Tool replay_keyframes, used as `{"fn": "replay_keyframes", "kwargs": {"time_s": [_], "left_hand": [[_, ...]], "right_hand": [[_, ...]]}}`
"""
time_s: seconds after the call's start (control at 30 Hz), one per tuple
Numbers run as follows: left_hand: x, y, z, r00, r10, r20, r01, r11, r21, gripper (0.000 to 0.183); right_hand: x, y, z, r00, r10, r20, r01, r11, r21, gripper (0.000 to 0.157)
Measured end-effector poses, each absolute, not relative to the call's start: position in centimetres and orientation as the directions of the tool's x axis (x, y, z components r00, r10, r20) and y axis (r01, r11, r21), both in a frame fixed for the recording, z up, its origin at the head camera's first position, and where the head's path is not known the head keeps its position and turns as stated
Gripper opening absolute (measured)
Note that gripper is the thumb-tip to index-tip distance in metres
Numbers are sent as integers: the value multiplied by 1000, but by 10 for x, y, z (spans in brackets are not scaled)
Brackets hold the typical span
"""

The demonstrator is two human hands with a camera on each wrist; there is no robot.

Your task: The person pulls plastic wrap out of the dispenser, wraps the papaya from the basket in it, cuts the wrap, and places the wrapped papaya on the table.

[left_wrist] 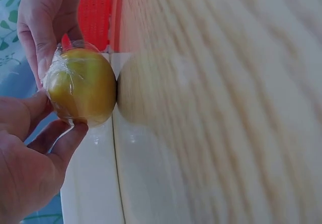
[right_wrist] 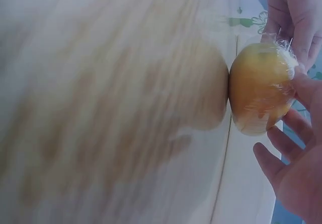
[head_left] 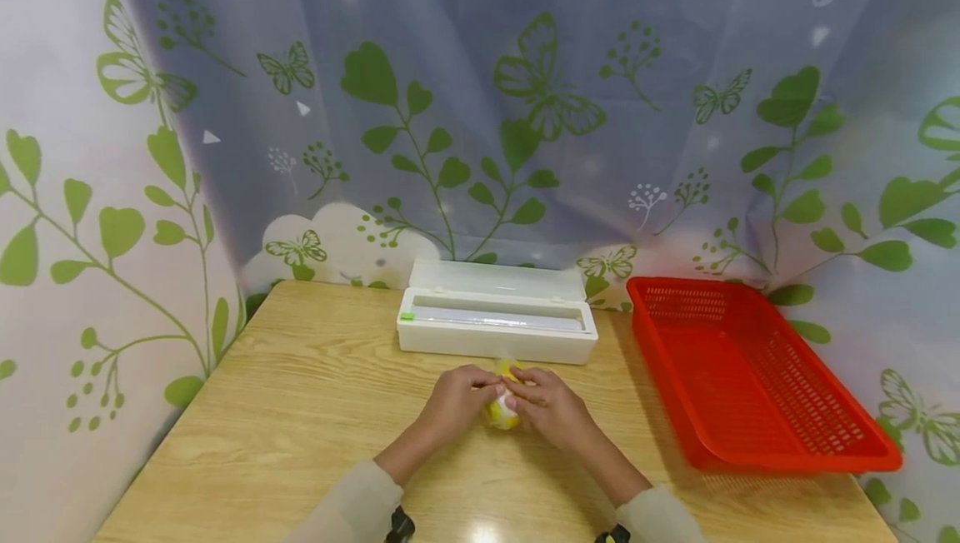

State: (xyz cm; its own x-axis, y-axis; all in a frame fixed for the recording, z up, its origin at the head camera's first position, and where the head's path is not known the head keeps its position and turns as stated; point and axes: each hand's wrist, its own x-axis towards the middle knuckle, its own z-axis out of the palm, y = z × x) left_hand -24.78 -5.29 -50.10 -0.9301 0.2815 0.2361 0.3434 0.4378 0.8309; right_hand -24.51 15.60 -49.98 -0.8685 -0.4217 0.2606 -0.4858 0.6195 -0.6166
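Observation:
A round yellow fruit [head_left: 501, 418] wrapped in clear cling film [left_wrist: 70, 68] sits on the tabletop between both hands, its lower side against the wood. My left hand [head_left: 456, 400] pinches the wrapped fruit from the left, thumb on the bunched film at the top and fingertips along the side. From the right, my right hand [head_left: 553, 406] holds it with thumb and fingers. In the right wrist view some of that hand's fingers [right_wrist: 269, 161] stand apart from the fruit. Gathered film shows whitish and creased under the thumbs.
Just beyond the hands stands a white cling film box [head_left: 495, 343], its lid [head_left: 495, 279] raised, a film roll [head_left: 495, 318] inside and a green slider [head_left: 407, 316] at its left end. A red plastic basket [head_left: 750, 393] stands on the right of the wooden table [head_left: 300, 410]. Patterned curtains surround the table.

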Motion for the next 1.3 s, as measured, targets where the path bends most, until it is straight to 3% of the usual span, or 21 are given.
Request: {"fn": "replay_keyframes", "kwargs": {"time_s": [0.37,0.6,0.9,1.3], "left_hand": [[-249,-66,-503,-869,479,124,325,364,873,56],[-251,-64,-503,-892,432,136,322,395,860,47],[-252,-69,-500,-871,478,115,313,358,880,44],[-254,-61,-492,-891,446,90,285,391,875,41]], "right_hand": [[-246,158,-500,-887,-415,202,-423,556,-715,36],[-246,158,-501,-892,-410,188,-400,527,-750,37],[-246,161,-500,-906,-392,158,-358,514,-779,39],[-243,160,-494,-939,-323,114,-305,636,-709,42]]}}
